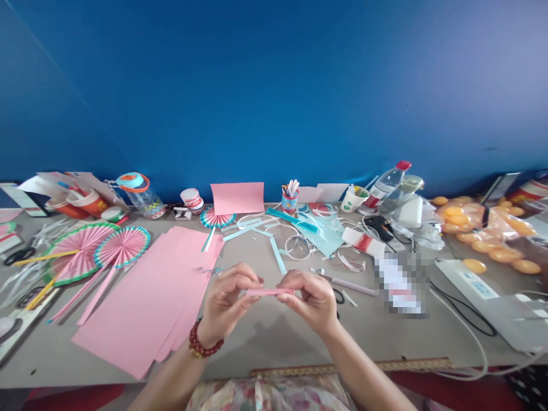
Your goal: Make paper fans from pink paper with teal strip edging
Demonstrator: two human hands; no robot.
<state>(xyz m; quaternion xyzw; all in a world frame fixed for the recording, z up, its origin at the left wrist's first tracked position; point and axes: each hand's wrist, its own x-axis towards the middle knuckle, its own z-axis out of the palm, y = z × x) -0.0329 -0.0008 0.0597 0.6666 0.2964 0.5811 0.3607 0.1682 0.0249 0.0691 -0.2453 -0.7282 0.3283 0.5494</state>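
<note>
A narrow folded strip of pink paper [269,292] stretches level between my two hands, above the desk. My left hand [229,297], with a dark red bead bracelet on the wrist, pinches its left end between thumb and fingers. The right end is pinched the same way by my right hand [314,297]. To the left of my hands lies a stack of large pink paper sheets [145,297]. Two pleated pink paper fans lie past it, one with a green edge [72,257] and a smaller one with a teal edge [124,248].
Light blue paper strips [277,256] and curled white strips [298,245] lie beyond my hands. A cup of sticks [290,200] and a plastic bottle [387,185] stand by the blue wall. At right are a power strip [475,279] and orange balls [505,254]; a ruler [411,364] lies along the front edge.
</note>
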